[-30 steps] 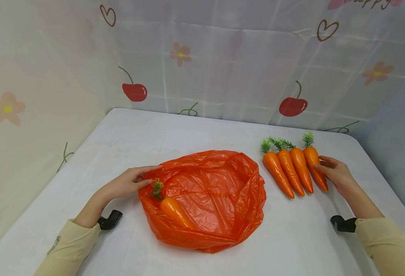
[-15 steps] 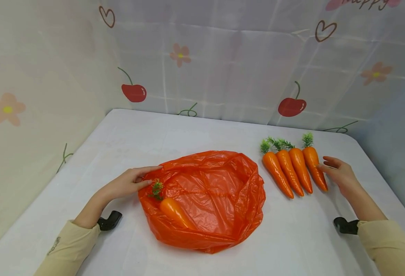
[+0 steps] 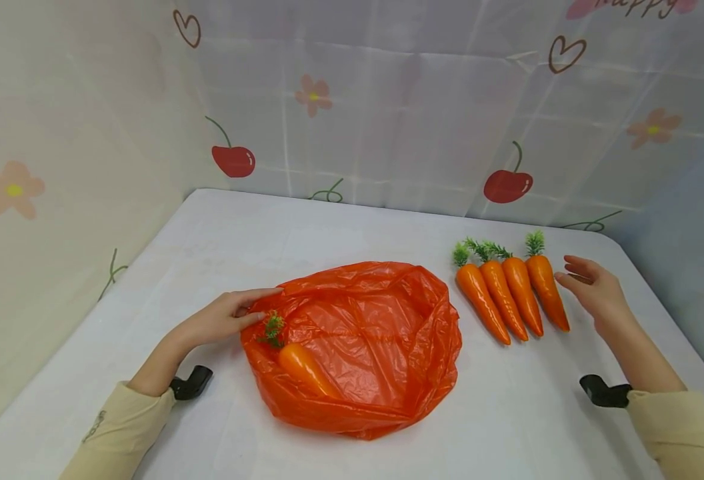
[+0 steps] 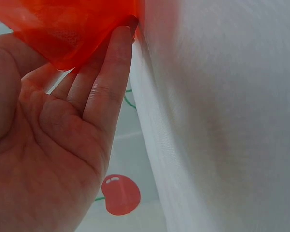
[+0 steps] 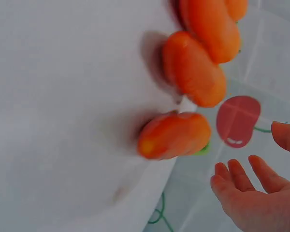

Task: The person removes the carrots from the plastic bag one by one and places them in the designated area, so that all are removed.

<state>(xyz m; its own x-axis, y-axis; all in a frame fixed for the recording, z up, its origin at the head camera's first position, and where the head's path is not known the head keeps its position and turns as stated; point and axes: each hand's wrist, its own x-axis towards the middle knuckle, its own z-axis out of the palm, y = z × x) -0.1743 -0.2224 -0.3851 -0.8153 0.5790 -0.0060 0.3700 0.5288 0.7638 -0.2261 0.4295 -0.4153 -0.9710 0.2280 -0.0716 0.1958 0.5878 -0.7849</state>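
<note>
An orange-red plastic bag (image 3: 364, 347) lies spread with its mouth facing up. Inside, along its left front side, is a carrot (image 3: 307, 370) with a green top. My left hand (image 3: 226, 317) holds the bag's left rim, the bag edge between thumb and fingers (image 4: 104, 92). On the right, several carrots (image 3: 496, 300) lie side by side, green tops pointing away from me. My right hand (image 3: 598, 287) hovers just right of the outermost carrot (image 3: 549, 293), fingers loosely bent, holding nothing. In the right wrist view a gap shows between that hand (image 5: 261, 198) and the nearest carrot (image 5: 176, 136).
A white-covered table (image 3: 280, 233) bears everything. Behind it hangs a curtain (image 3: 376, 120) printed with cherries, hearts and flowers. A black wrist mount (image 3: 191, 383) sits on the left wrist, another black mount (image 3: 604, 392) on the right.
My right hand has come off the outermost carrot and moved up and to the right. The left hand, the bag and the carrots stay where they were.
</note>
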